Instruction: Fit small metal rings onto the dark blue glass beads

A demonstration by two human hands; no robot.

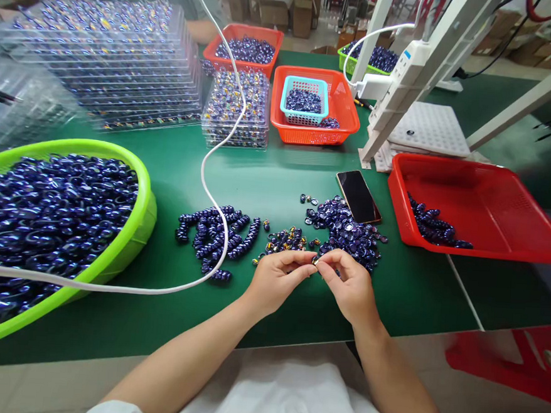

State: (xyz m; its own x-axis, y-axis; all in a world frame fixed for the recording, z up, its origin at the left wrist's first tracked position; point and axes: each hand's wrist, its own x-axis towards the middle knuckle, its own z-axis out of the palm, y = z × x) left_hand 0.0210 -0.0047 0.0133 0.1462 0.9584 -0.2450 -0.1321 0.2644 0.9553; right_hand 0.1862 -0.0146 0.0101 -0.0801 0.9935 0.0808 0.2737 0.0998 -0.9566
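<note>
My left hand (pixel 273 282) and my right hand (pixel 352 288) meet above the green table, fingertips pinched together around one small dark piece with a gold glint (pixel 316 261). Its exact kind is too small to make out. Just beyond my left hand lies a small pile of gold-and-blue pieces (pixel 289 239). A larger heap of shiny dark-blue caps (pixel 349 230) spreads behind my right hand. Further left, several stacked rows of ridged dark-blue pieces (pixel 214 234) lie on the table.
A big green basket (pixel 146 204) full of dark-blue pieces stands left. A white cable (pixel 205 170) crosses the table. At the back are stacked clear trays (pixel 189 93) and an orange basket (pixel 313 135). A phone (pixel 358 196) and a red basket (pixel 483 205) sit right.
</note>
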